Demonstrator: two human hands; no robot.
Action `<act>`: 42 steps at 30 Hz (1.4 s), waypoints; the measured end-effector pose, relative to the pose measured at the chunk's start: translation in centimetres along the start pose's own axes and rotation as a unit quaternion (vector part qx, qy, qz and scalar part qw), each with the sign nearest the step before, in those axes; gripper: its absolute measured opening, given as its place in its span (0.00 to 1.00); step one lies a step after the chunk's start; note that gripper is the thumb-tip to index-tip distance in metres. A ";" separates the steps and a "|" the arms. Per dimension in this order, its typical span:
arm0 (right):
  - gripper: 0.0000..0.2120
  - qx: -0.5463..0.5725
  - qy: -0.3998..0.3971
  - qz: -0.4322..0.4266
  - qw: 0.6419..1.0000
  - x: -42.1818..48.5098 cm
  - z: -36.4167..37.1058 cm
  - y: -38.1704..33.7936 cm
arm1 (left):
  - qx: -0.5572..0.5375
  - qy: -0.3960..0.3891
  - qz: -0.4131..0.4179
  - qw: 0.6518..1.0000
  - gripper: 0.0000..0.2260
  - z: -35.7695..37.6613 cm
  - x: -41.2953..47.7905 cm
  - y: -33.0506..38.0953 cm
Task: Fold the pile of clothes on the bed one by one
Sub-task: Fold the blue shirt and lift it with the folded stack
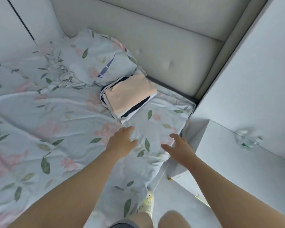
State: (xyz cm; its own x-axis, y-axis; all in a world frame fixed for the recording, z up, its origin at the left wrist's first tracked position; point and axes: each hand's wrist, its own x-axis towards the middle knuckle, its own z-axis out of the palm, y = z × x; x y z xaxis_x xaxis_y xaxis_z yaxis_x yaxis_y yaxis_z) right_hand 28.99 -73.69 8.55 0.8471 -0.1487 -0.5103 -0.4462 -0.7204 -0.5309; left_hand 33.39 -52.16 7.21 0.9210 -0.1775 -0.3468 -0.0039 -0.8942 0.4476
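The folded clothes (129,97) are stacked on the floral bed sheet (39,112), beside the pillow (92,63). The left hand (120,142) and right hand (179,149) are held empty, fingers spread, seemingly just above the sheet.

Floral pillow (92,63) beside padded headboard (171,46); pale slipper (147,204) on floor (179,206)
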 end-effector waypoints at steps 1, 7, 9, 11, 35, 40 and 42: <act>0.30 0.000 -0.005 -0.003 1.000 1.7 -0.8 -0.5 | -0.019 0.000 -0.011 1.000 0.22 -0.6 1.5 0.3; 0.29 0.014 -0.019 -0.032 0.999 11.7 -4.4 -4.6 | -0.133 0.035 -0.094 0.986 0.23 -3.6 9.6 0.3; 0.29 0.030 -0.029 -0.043 0.998 16.0 -4.9 -6.5 | -0.186 0.057 -0.139 0.971 0.23 -4.2 12.6 -0.3; 0.30 0.045 -0.041 -0.044 0.997 20.4 -5.1 -8.4 | -0.233 0.073 -0.190 0.951 0.23 -4.4 15.6 -1.1; 0.30 0.075 -0.376 -0.040 0.923 55.7 0.7 -14.7 | -0.635 0.043 -0.438 0.635 0.52 4.8 34.4 -14.8; 0.38 0.073 -0.365 -0.045 0.927 55.8 0.8 -14.6 | -0.641 0.063 -0.440 0.625 0.51 5.4 34.3 -14.8; 0.33 0.077 -0.376 -0.054 0.922 55.7 0.6 -14.7 | -0.657 0.039 -0.444 0.608 0.47 5.0 34.3 -14.6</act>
State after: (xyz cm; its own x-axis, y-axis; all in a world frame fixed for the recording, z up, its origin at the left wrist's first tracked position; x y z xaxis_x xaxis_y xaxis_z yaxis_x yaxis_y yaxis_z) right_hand 82.54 -70.93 -12.50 0.4752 0.4707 -0.7434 -0.4557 -0.5911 -0.6656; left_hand 63.08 -47.26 -15.31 0.3482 0.2020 -0.9154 0.7754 0.4867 0.4024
